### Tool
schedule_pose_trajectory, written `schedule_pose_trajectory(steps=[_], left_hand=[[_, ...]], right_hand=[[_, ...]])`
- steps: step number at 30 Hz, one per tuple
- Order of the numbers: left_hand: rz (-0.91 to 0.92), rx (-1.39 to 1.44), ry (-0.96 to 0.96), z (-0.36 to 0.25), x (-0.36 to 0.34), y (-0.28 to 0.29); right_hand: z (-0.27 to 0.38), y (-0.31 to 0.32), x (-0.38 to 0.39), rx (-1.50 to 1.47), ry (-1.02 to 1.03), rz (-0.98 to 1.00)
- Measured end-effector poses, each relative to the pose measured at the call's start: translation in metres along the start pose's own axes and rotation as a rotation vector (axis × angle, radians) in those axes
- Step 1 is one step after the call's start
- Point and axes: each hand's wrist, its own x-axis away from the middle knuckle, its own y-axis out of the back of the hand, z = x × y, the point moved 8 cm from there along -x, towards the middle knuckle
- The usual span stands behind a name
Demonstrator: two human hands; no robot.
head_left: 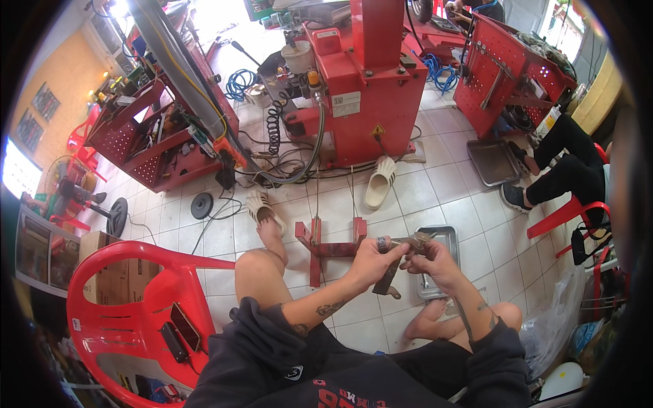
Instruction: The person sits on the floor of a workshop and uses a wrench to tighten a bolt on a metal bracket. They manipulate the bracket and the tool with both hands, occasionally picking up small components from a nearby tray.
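My left hand (373,258) and my right hand (435,262) meet in front of me over the tiled floor, both gripping a long dark metal tool (390,275) that hangs down between them. Its grey metal head (416,239) sticks out above my fingers. A ring sits on a left-hand finger. Just behind my hands lies a shallow metal tray (445,238). My bare knees and feet are below, one foot in a cream sandal (262,206).
A red metal stand (320,248) sits on the floor left of my hands. A big red machine (371,88) rises behind it, with hoses and cables. A red plastic chair (129,306) holding a phone stands at my left. Another seated person's legs (564,170) are at right, near a second tray (493,163). A loose sandal (381,180) lies nearby.
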Motion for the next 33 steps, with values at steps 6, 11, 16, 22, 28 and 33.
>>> schedule_pose_trajectory(steps=[6, 11, 16, 22, 28, 33], left_hand=[[-0.056, 0.004, -0.023, -0.005, -0.002, 0.005], [-0.035, -0.011, -0.001, -0.001, 0.0, 0.0], [-0.06, -0.006, -0.007, 0.004, -0.004, 0.008], [-0.056, -0.003, -0.041, 0.001, -0.004, 0.007], [-0.066, -0.004, -0.022, -0.002, -0.003, 0.008], [-0.061, 0.042, 0.019, 0.013, -0.009, 0.01]], right_hand=[[0.001, 0.003, 0.001, -0.122, -0.021, 0.0], [-0.008, 0.016, -0.007, 0.03, 0.132, -0.014], [0.009, -0.002, 0.004, -0.147, 0.012, 0.01], [0.001, 0.004, -0.001, -0.042, 0.053, 0.062], [-0.006, 0.008, -0.006, 0.005, 0.08, 0.012], [-0.01, 0.011, -0.011, 0.1, 0.08, 0.021]])
